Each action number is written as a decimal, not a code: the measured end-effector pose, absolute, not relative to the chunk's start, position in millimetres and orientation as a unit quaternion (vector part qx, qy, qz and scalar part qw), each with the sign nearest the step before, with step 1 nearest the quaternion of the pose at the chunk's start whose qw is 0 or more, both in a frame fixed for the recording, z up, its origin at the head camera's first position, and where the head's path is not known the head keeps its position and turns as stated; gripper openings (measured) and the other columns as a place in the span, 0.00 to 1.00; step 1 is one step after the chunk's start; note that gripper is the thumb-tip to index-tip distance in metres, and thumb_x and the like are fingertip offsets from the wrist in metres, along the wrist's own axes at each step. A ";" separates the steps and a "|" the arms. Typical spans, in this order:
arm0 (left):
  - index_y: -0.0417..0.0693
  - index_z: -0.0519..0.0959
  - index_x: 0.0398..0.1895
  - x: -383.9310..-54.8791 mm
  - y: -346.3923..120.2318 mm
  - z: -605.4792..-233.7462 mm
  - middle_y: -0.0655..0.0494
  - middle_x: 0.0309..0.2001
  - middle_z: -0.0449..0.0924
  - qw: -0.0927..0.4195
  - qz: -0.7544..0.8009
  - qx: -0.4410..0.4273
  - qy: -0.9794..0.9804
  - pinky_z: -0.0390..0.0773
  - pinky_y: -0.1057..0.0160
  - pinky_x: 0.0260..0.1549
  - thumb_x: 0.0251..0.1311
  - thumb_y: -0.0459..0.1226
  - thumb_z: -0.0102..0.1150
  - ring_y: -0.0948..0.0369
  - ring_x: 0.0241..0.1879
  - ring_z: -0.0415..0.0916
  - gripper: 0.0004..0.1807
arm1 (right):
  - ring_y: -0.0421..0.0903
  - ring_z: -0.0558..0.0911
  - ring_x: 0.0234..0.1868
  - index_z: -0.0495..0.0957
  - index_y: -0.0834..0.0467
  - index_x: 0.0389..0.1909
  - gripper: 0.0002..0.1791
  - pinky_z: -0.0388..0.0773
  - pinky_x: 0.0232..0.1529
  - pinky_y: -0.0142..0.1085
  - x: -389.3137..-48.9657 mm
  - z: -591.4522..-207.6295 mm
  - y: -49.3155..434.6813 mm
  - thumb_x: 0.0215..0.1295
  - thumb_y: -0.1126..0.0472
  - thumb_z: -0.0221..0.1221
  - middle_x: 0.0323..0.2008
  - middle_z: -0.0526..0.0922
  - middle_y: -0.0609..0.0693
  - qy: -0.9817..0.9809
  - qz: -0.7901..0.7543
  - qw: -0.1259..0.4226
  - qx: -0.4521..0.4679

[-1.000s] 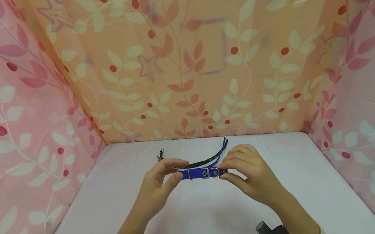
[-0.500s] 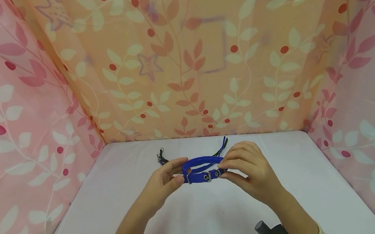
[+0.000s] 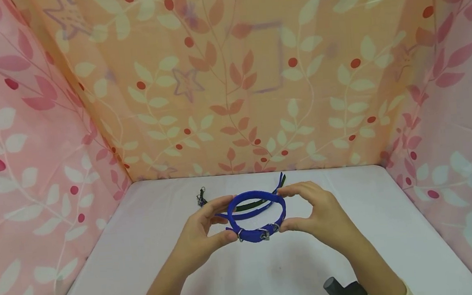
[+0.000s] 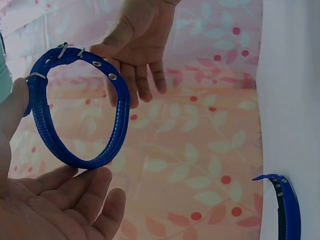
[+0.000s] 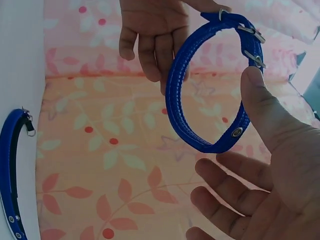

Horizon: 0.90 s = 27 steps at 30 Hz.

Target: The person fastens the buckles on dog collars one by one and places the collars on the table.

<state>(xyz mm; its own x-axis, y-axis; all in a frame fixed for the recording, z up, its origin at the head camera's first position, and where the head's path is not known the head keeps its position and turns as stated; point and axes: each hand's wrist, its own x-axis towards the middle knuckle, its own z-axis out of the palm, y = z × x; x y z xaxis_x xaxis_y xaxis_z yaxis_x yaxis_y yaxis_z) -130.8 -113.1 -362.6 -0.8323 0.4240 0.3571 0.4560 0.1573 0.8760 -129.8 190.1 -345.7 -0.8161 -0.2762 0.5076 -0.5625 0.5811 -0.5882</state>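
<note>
A blue collar (image 3: 248,235), buckled into a round loop, is held up between both hands over the white table. Its metal buckle (image 3: 264,234) faces the person, and eyelets show along the band. My left hand (image 3: 200,230) holds the left side, thumb at the near part by the metal keeper and fingers at the far part. On the opposite side my right hand (image 3: 323,217) holds the loop between thumb and forefinger. In the left wrist view, the collar (image 4: 41,125) appears as a wide oval with a stitched inner face.
Behind the held loop, another blue strap (image 3: 249,215) and a black strap (image 3: 251,206) lie on the white table (image 3: 152,244), with metal fittings (image 3: 200,198) at their left end. Patterned cloth walls (image 3: 227,134) stand at the back and sides.
The collar has tilted up from nearly edge-on to a visible open ring. My right thumb and forefinger have spread further apart around its side.
</note>
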 end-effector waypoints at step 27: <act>0.50 0.75 0.67 -136.6 -113.1 -373.9 0.55 0.58 0.81 0.059 -0.619 -0.214 -0.753 0.82 0.63 0.53 0.55 0.50 0.74 0.55 0.56 0.77 0.37 | 0.47 0.76 0.62 0.79 0.41 0.62 0.32 0.67 0.65 0.64 -139.3 -365.4 174.6 0.54 0.48 0.77 0.56 0.84 0.39 -0.839 0.502 0.088 0.188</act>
